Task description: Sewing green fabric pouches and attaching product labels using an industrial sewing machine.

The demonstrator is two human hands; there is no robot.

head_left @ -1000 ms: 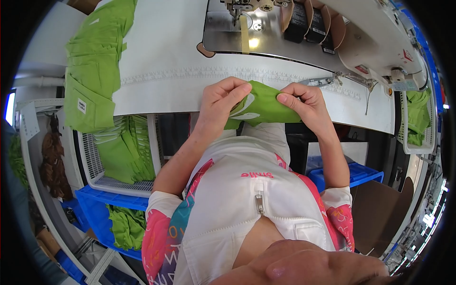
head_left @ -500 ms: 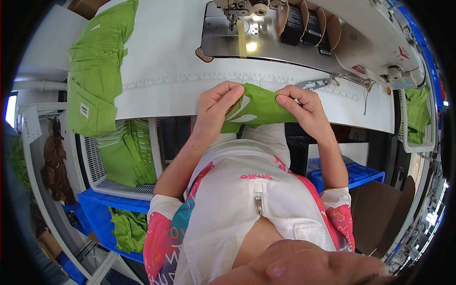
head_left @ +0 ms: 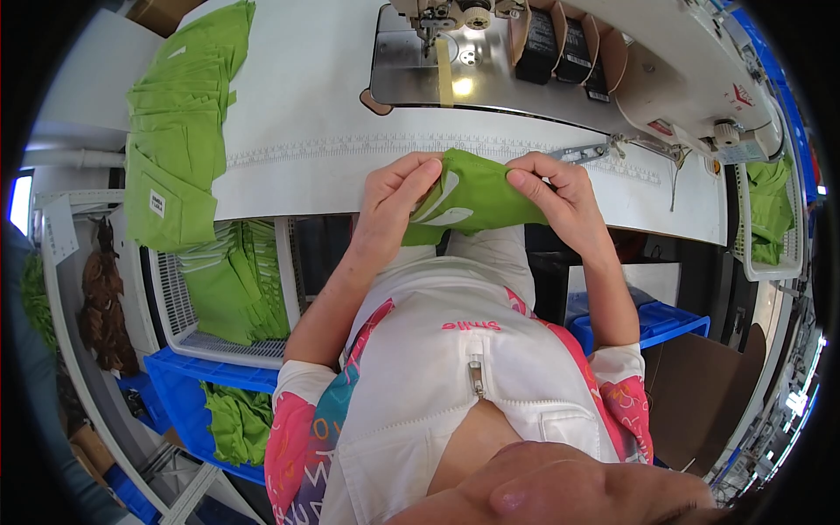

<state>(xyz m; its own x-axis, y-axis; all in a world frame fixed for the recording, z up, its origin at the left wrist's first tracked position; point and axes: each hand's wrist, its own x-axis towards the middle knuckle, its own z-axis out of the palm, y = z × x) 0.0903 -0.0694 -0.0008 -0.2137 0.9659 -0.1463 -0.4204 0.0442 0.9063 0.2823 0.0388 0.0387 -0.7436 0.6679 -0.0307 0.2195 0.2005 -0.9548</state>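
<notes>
A green fabric piece (head_left: 486,194) with white printed shapes is stretched between my two hands, just over the front edge of the table. My left hand (head_left: 395,194) pinches its upper left corner between thumb and fingers. On the other side my right hand (head_left: 560,194) grips the upper right edge, thumb on top. The cloth's lower part hangs down over the table edge above my lap. Behind it stands a sewing machine (head_left: 700,74) with its metal bed (head_left: 407,74), apart from both hands.
Overlapping green pieces (head_left: 175,131) lie along the table's left side. Below them, a white basket (head_left: 175,306) holds more, above a blue crate (head_left: 197,429). A ruler strip (head_left: 324,149) crosses the white table (head_left: 289,188). Black boxes (head_left: 573,52) stand beside the needle. Another white basket (head_left: 792,254) is at right.
Almost nothing differs. My hands have shifted the green fabric piece very slightly, and both keep their grip on it.
</notes>
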